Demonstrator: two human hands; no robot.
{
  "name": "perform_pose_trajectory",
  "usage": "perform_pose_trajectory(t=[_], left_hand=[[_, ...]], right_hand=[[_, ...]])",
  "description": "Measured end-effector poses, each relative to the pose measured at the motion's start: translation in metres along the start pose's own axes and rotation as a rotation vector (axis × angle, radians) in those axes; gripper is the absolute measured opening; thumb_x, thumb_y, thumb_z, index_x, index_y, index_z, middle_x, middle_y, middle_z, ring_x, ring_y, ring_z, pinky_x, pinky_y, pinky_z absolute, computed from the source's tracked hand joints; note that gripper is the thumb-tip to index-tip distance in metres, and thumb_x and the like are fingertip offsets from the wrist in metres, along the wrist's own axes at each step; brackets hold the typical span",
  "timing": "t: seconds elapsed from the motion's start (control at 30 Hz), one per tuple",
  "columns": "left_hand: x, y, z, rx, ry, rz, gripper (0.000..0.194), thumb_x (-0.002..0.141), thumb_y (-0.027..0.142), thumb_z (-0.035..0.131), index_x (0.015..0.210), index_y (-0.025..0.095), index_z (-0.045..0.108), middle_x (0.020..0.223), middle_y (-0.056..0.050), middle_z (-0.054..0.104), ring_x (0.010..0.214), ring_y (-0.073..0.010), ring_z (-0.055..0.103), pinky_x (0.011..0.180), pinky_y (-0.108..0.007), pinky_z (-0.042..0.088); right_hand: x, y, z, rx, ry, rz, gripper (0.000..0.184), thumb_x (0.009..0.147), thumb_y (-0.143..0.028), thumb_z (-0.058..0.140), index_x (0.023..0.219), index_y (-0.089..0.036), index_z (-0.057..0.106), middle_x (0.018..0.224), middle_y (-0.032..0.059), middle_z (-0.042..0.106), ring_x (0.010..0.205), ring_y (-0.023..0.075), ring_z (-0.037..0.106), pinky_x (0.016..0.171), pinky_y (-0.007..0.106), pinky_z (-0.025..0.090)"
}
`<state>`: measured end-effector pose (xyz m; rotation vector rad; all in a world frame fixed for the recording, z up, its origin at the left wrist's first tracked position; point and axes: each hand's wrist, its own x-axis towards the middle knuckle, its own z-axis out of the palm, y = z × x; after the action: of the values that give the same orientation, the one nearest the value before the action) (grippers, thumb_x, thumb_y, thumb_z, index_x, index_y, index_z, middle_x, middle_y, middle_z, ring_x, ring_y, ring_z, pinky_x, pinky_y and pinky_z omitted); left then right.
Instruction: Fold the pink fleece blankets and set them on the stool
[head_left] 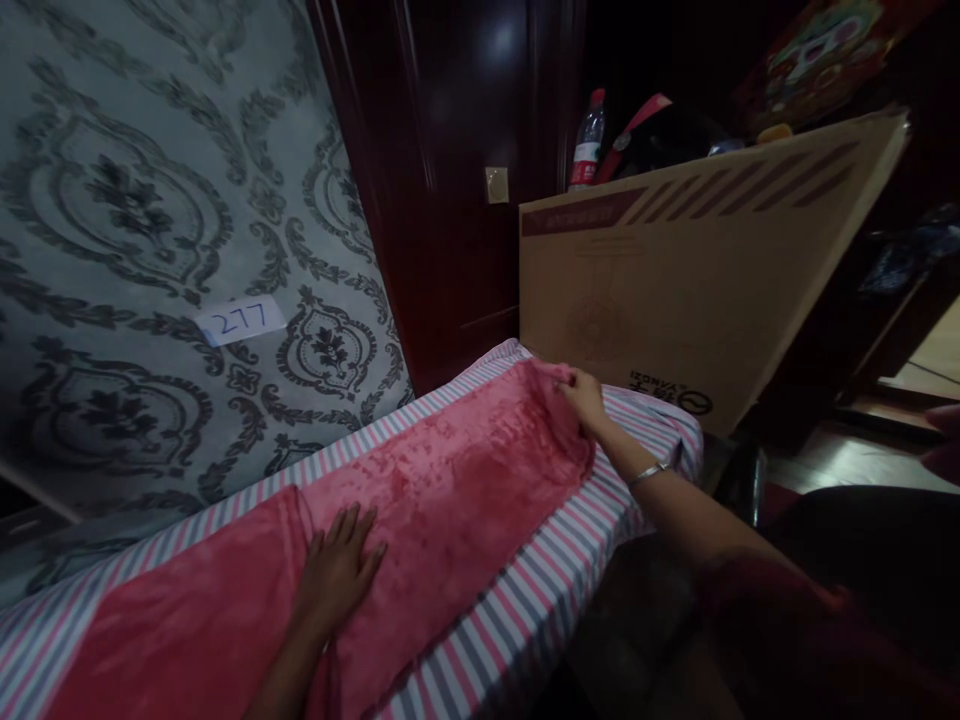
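A pink plush blanket (pixel 450 490) lies folded lengthwise along a bed covered by a pink, white and grey striped sheet (pixel 517 610). My left hand (pixel 341 570) lies flat on the blanket's middle, fingers spread, pressing it down. My right hand (pixel 583 398) reaches to the blanket's far end and pinches its corner between closed fingers. A silver bangle (pixel 646 474) circles my right wrist.
A patterned grey mattress (pixel 150 250) with a label reading 277 leans behind the bed. A big cardboard box (pixel 697 270) stands past the bed's end, with a water bottle (pixel 589 140) behind it. A dark wooden door (pixel 450 180) is at the back.
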<state>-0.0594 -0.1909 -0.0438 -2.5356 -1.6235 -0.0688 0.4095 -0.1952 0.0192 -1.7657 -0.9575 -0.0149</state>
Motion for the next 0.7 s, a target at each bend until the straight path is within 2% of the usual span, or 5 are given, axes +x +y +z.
perform_pose_trajectory(t=[0.2, 0.33, 0.5, 0.6, 0.7], left_hand=[[-0.002, 0.001, -0.002, -0.068, -0.028, -0.015, 0.058, 0.094, 0.04, 0.042, 0.149, 0.02, 0.043, 0.157, -0.012, 0.035, 0.148, -0.0291, 0.027, 0.117, -0.054, 0.025], [0.007, -0.001, -0.013, -0.328, -0.035, -0.081, 0.056, 0.088, 0.037, 0.052, 0.14, 0.016, 0.054, 0.154, -0.015, 0.042, 0.145, -0.0313, 0.032, 0.117, -0.053, 0.024], [0.045, 0.02, -0.029, -1.172, -0.047, -0.339, 0.031, 0.073, 0.028, 0.071, 0.102, 0.018, 0.069, 0.11, -0.012, 0.072, 0.119, -0.0305, 0.061, 0.104, -0.042, 0.045], [0.077, 0.048, -0.027, -1.4, -0.17, -0.395, 0.028, 0.078, 0.042, 0.069, 0.091, 0.017, 0.064, 0.076, -0.008, 0.071, 0.079, -0.0273, 0.072, 0.076, -0.04, 0.057], [0.109, 0.077, -0.021, -1.634, -0.237, -0.437, 0.04, 0.082, 0.054, 0.064, 0.093, 0.015, 0.062, 0.068, -0.009, 0.069, 0.064, -0.0258, 0.071, 0.068, -0.043, 0.059]], right_hand=[[-0.109, -0.028, 0.014, 0.082, -0.345, -0.49, 0.011, 0.078, -0.025, 0.048, 0.074, -0.021, 0.058, 0.071, 0.0019, 0.065, 0.065, 0.018, 0.058, 0.063, 0.027, 0.043], [-0.16, -0.011, 0.015, 0.122, -0.513, -0.552, 0.012, 0.078, -0.018, 0.047, 0.077, -0.022, 0.058, 0.071, 0.0045, 0.067, 0.066, 0.0214, 0.062, 0.061, 0.031, 0.046], [-0.157, -0.004, 0.013, 0.209, -0.46, -0.489, 0.015, 0.079, -0.023, 0.046, 0.078, -0.02, 0.06, 0.066, 0.0014, 0.064, 0.06, 0.0193, 0.06, 0.059, 0.029, 0.048], [-0.144, -0.013, 0.007, 0.249, -0.381, -0.465, 0.02, 0.084, -0.033, 0.048, 0.083, -0.02, 0.063, 0.072, 0.0018, 0.067, 0.066, 0.0192, 0.062, 0.061, 0.029, 0.05], [-0.145, -0.017, -0.003, 0.275, -0.306, -0.496, 0.024, 0.086, -0.039, 0.05, 0.091, -0.02, 0.065, 0.083, 0.0047, 0.071, 0.076, 0.0217, 0.066, 0.069, 0.031, 0.054]])
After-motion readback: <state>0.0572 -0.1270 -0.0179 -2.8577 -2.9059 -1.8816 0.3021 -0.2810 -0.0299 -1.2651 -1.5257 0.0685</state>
